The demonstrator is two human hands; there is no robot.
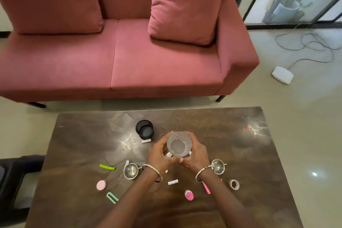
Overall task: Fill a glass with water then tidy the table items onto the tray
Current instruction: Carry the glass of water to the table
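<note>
A clear glass point(178, 144) is held above the middle of the dark table point(83, 146), seen from above. My left hand point(160, 155) wraps its left side and my right hand point(196, 155) wraps its right side, thumbs meeting at the near edge. Two small steel bowls lie on the table: one point(131, 171) left of my left wrist, one point(218, 166) right of my right wrist. Scattered small items include a green clip point(107, 167), a pink round lid point(101, 185), a teal clip point(112, 197), a pink-capped bottle point(189, 195) and a tape roll point(234, 184). No tray is in view.
A black round cup point(144, 129) stands behind the glass to the left, with a white piece beside it. A pink sofa point(129, 57) faces the table's far edge. Cables and a white box point(282, 75) lie on the floor at right.
</note>
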